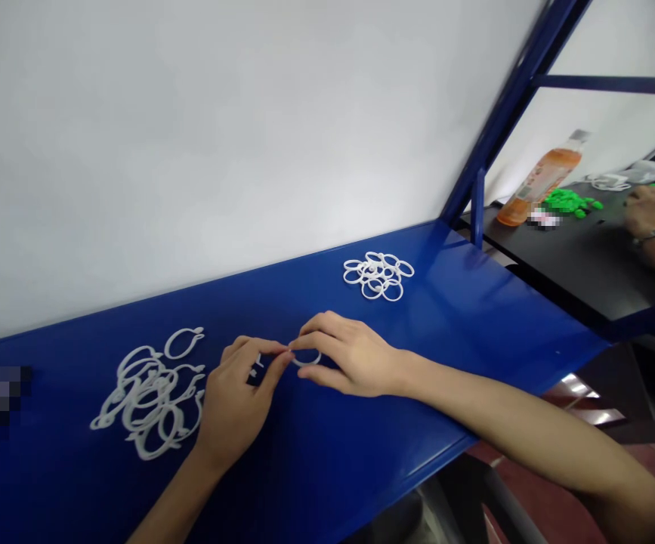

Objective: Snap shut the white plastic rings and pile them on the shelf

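Both hands meet over the middle of a blue shelf (474,302). My right hand (350,355) pinches a small white plastic ring (307,360) between thumb and fingers. My left hand (239,400) has its fingers curled, with thumb and forefinger touching the same ring from the left; a small white piece (255,369) shows under its fingers. A heap of larger white rings with hooks (151,397) lies just left of my left hand. A smaller pile of plain white rings (379,274) lies farther back, behind my right hand.
A white wall rises behind the shelf. A blue frame post (508,98) stands at the right. Beyond it, on a black table (576,257), are an orange drink bottle (542,181), green pieces (570,201), and another person's hand (653,211) with a wristband.
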`<move>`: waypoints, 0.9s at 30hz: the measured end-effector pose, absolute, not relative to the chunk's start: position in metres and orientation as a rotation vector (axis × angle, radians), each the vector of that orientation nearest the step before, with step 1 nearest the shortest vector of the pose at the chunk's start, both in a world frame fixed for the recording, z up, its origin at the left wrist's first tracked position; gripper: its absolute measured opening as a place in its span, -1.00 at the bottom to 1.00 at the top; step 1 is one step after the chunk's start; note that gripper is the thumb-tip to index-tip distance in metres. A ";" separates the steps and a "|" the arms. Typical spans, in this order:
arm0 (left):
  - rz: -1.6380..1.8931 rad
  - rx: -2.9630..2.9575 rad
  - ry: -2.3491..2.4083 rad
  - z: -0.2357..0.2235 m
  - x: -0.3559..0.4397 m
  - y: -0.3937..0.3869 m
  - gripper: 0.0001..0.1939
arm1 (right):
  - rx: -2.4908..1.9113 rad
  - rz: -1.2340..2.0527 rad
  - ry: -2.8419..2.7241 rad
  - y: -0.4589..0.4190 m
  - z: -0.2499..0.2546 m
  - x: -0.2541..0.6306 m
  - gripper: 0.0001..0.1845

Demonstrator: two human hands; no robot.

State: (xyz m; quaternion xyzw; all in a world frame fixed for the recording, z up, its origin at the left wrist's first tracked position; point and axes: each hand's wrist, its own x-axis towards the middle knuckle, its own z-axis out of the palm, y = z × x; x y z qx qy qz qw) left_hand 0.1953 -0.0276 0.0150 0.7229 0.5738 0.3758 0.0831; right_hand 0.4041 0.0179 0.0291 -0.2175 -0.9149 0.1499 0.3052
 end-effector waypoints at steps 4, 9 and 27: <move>1.114 2.028 1.768 0.017 0.192 -0.028 -0.68 | -0.514 0.364 -2.437 0.017 0.026 0.402 -0.71; 1.203 1.839 1.616 0.023 0.194 -0.033 -0.65 | -0.575 0.479 -2.297 0.019 0.024 0.404 -0.78; 1.327 2.156 1.317 0.023 0.204 -0.026 -0.80 | -0.454 0.538 -2.416 0.016 0.027 0.410 -0.72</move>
